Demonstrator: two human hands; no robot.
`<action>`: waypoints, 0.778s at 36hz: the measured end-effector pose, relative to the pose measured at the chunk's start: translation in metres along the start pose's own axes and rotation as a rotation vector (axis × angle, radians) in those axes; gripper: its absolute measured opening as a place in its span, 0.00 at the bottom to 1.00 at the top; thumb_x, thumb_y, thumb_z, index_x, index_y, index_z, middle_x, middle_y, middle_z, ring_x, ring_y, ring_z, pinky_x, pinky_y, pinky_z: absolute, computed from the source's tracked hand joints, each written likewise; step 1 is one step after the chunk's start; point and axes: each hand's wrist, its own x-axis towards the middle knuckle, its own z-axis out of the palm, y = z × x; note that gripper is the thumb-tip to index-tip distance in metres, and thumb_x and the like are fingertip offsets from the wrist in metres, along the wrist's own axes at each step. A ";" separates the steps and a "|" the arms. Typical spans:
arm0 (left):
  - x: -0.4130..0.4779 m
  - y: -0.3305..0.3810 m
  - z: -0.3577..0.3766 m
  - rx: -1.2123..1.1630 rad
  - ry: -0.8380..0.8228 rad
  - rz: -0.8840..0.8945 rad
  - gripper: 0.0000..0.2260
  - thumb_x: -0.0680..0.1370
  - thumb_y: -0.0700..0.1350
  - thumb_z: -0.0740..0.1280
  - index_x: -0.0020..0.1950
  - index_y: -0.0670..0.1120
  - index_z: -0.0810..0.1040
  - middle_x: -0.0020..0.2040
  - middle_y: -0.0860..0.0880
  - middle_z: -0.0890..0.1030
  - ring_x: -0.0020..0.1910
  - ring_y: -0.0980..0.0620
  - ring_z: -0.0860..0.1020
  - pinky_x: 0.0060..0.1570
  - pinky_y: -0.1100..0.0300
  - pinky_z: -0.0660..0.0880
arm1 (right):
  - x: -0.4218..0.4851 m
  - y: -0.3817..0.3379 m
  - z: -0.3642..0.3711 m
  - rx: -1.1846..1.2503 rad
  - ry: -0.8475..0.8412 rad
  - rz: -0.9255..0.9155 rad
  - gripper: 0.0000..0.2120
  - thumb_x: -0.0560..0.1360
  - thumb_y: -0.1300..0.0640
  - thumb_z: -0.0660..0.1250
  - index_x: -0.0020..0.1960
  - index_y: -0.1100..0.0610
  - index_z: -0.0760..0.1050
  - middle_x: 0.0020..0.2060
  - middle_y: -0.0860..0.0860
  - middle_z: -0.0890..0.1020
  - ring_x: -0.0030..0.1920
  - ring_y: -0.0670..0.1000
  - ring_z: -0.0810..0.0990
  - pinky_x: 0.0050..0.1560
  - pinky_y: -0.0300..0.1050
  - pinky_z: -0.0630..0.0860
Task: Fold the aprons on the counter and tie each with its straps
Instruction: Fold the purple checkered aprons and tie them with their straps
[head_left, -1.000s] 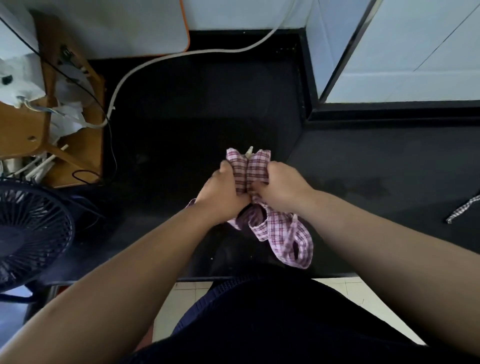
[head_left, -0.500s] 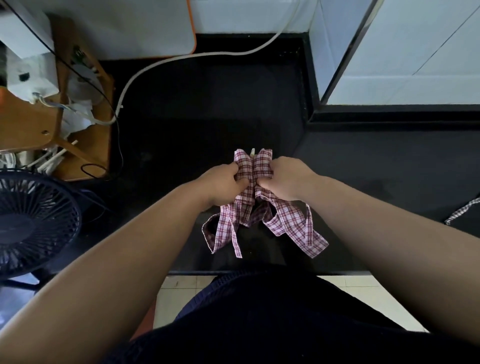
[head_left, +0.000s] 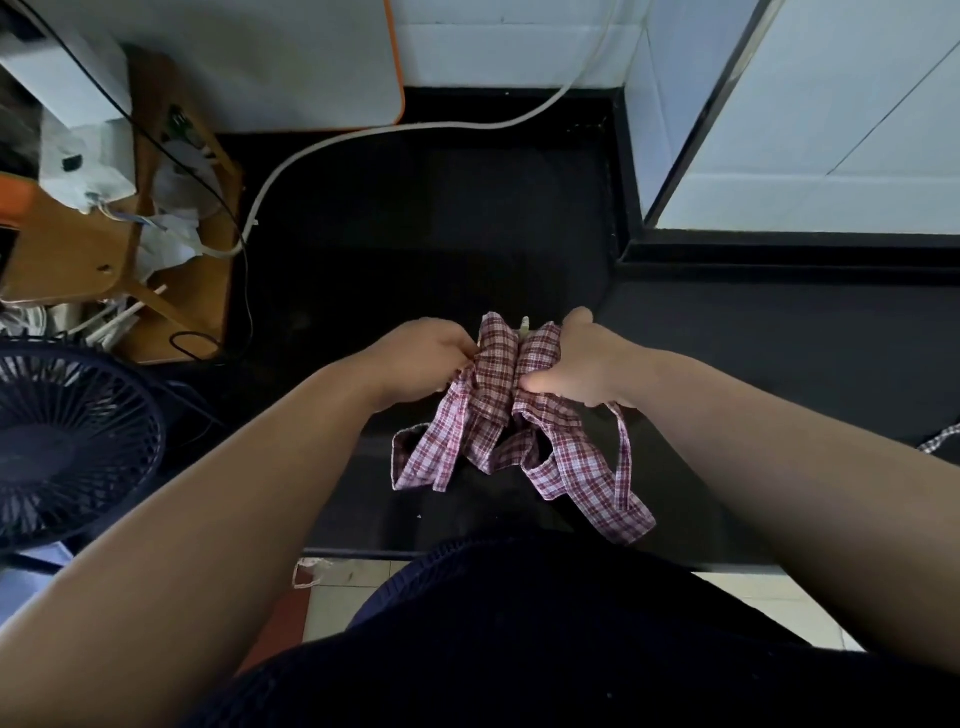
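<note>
A red-and-white checked apron (head_left: 501, 366) is bunched into a tight bundle above the black counter (head_left: 426, 234). My left hand (head_left: 421, 358) grips its left side and my right hand (head_left: 582, 364) grips its right side, thumb pressed into the cloth. Its straps (head_left: 587, 473) hang loose below the bundle and spread over the counter toward the front edge. At the far right edge, a bit of another checked cloth (head_left: 943, 436) shows on the counter.
A white cable (head_left: 395, 130) curves across the back of the counter. A wooden rack (head_left: 171, 249) with wires and white parts stands at the left. A dark fan (head_left: 67, 441) sits at the lower left. A raised tiled ledge (head_left: 779, 244) bounds the right back.
The bundle has loosened: the straps, which were gathered under my hands, now hang free and spread wider left and right. My hands have moved slightly apart while still holding the cloth.
</note>
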 end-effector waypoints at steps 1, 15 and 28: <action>-0.001 -0.002 -0.001 0.001 0.005 0.017 0.09 0.80 0.41 0.60 0.57 0.46 0.78 0.49 0.51 0.80 0.49 0.52 0.78 0.51 0.56 0.76 | 0.001 0.002 -0.001 0.027 -0.006 0.011 0.42 0.75 0.51 0.68 0.73 0.65 0.43 0.39 0.53 0.75 0.38 0.47 0.76 0.36 0.38 0.73; -0.006 -0.018 0.012 -0.031 0.174 0.051 0.07 0.78 0.42 0.68 0.52 0.53 0.79 0.44 0.52 0.84 0.47 0.51 0.82 0.51 0.50 0.80 | -0.002 0.016 -0.007 0.367 -0.191 -0.005 0.27 0.74 0.74 0.60 0.68 0.56 0.58 0.48 0.61 0.79 0.47 0.59 0.82 0.49 0.53 0.81; -0.009 -0.019 0.041 -0.078 0.506 0.076 0.09 0.80 0.45 0.65 0.57 0.49 0.82 0.45 0.53 0.84 0.34 0.54 0.79 0.28 0.67 0.72 | -0.005 0.034 0.010 0.091 0.167 -0.345 0.12 0.78 0.55 0.66 0.58 0.53 0.67 0.42 0.48 0.81 0.43 0.48 0.81 0.42 0.38 0.75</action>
